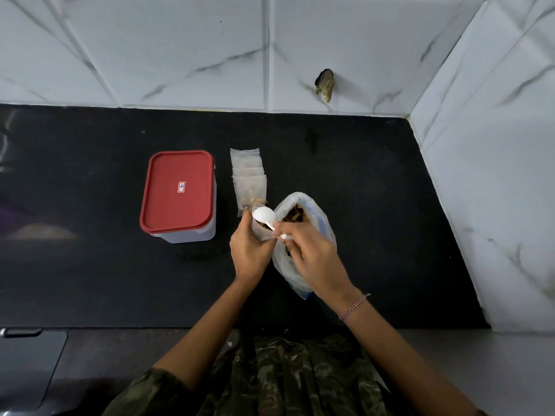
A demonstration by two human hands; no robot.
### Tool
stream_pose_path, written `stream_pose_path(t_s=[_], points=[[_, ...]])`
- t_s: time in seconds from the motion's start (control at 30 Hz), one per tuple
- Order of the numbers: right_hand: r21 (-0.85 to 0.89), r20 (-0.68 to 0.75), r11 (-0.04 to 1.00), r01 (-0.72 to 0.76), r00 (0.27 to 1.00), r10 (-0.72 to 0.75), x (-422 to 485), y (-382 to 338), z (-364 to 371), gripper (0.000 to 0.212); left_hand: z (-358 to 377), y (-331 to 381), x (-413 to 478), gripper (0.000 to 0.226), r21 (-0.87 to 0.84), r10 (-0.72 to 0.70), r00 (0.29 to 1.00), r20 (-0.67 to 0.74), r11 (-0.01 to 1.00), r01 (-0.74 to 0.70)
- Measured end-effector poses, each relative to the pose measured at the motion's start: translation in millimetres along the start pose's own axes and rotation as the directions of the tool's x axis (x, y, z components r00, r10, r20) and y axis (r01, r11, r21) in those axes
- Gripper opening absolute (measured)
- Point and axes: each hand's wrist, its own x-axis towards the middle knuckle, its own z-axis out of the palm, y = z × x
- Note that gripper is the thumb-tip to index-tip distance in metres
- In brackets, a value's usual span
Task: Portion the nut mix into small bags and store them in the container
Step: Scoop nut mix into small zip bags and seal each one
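Observation:
My left hand (250, 250) grips a small clear bag (262, 231) held upright, with some nut mix inside. My right hand (309, 259) pinches the handle of a white plastic spoon (264, 216), whose bowl is tipped over the small bag's mouth. Right behind the hands stands the large plastic bag of nut mix (303, 211), open at the top, brown nuts showing. A row of small bags (248, 178) lies overlapped on the black counter (90, 265), the nearest with nuts inside. The clear container with a red lid (177, 192) sits shut to the left.
White marble-patterned tiled walls close off the back and the right side of the counter. A dark chip marks the back wall (325, 84). A dark flat appliance corner (27, 364) shows at the lower left, below the counter's front edge.

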Motion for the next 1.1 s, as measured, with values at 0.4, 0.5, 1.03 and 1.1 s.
stream_pose_path(t_s=[0.4,0.5,1.03,1.1], points=[[0.113,-0.192,0.924,-0.366,0.904,0.382,6.1,31.9,-30.8,0.016,-1.2,-13.4,3.4,0.038,0.119,-0.031,1.000,-0.006,0.992,0.031],[-0.047,0.000,0.903,-0.427,0.904,0.428,-3.7,59.1,-29.4,0.018,-0.8,-17.5,2.2,0.033,0.154,-0.042,0.999,-0.010,0.987,0.043],[-0.379,0.393,0.922,0.076,0.915,0.086,2.1,94.2,18.2,0.044,8.7,-23.4,3.7,0.048,0.290,-0.139,0.990,0.038,0.949,0.122],[-0.375,0.400,0.926,0.035,0.908,0.128,1.4,95.5,19.9,0.043,8.3,-27.5,5.1,0.047,0.310,-0.141,0.989,0.033,0.943,0.124]])
